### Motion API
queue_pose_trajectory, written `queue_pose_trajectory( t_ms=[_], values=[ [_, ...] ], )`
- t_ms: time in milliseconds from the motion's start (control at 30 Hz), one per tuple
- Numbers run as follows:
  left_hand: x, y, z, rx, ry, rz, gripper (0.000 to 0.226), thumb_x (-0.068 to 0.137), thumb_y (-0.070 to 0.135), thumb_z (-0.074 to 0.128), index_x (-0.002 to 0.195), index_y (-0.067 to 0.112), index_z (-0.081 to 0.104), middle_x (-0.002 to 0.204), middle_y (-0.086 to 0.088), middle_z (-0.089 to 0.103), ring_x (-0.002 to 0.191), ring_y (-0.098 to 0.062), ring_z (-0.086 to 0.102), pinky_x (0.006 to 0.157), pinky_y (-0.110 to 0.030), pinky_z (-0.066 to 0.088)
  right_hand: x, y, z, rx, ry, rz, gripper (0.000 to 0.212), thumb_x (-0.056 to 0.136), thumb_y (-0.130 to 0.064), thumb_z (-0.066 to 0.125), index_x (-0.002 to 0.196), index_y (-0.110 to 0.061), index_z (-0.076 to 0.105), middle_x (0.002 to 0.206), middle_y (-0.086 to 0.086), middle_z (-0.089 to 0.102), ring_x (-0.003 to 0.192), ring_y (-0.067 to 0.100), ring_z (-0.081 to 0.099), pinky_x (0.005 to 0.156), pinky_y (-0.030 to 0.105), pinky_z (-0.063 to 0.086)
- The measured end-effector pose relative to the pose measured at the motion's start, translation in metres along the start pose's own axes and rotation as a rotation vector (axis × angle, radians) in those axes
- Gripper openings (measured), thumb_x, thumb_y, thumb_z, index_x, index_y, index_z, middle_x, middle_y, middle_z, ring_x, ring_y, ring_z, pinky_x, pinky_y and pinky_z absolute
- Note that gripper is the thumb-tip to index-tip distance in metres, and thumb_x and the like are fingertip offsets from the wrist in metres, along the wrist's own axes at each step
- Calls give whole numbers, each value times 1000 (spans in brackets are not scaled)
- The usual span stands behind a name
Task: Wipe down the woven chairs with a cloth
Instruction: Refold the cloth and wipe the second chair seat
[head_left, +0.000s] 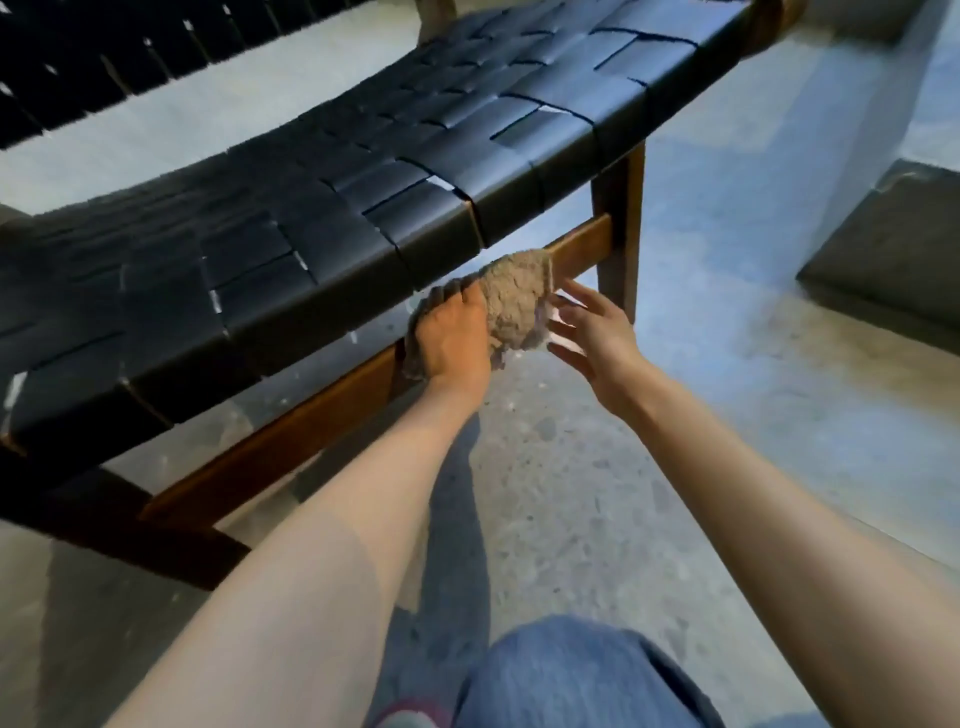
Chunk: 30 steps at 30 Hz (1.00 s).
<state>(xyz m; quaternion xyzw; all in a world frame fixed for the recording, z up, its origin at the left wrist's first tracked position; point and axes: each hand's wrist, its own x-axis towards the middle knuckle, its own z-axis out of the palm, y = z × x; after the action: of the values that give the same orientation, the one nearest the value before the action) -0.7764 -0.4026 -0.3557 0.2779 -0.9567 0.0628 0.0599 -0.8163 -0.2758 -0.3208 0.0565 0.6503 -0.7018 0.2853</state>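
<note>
The woven chair seat (363, 208) is made of broad black straps that look like leather or vinyl. They are smooth, with a soft, low sheen where light falls. The chair frame (291, 436) beneath is brown wood, smooth and lightly polished. The cloth (514, 301) is a beige, terry-like fabric, nubbly, fuzzy and matt. The floor (571, 467) is grey concrete, matt, speckled and slightly rough. A trouser knee (571, 675) at the bottom edge is blue denim, matt.

Speckled concrete floor (571, 467), dark block (893, 260)
</note>
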Motion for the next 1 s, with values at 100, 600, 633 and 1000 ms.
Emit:
queue_pose_trajectory(
  t_ms=[100,600,633,1000],
  values=[
    [15,23,6,-90,35,62,56,87,29,65,134,13,41,132,-11,52,120,-25,51,96,-36,44,-1,5,-35,-86,99,-56,37,100,-3,42,135,-14,49,136,5,54,117,23,54,98,37,47],
    [89,122,16,-25,94,273,58,90,37,62,134,10,37,135,-11,48,123,-25,46,101,-36,34,12,-5,-102,-135,215,-256,35,95,-3,44,121,-23,56,119,-6,60,107,14,59,86,29,50],
    [89,120,14,-31,91,297,59,89,37,63,135,10,36,135,-11,47,123,-26,46,102,-35,33,11,-6,-102,-145,216,-261,35,95,-3,44,121,-23,55,120,-6,59,108,15,58,86,30,50],
    [55,56,3,-212,-2,292,68,86,28,68,140,12,30,140,-14,43,126,-28,44,107,-40,34,-19,-11,-95,-398,218,-262,31,96,-8,45,116,-29,56,126,-6,58,107,14,59,83,29,52]
  ],
)
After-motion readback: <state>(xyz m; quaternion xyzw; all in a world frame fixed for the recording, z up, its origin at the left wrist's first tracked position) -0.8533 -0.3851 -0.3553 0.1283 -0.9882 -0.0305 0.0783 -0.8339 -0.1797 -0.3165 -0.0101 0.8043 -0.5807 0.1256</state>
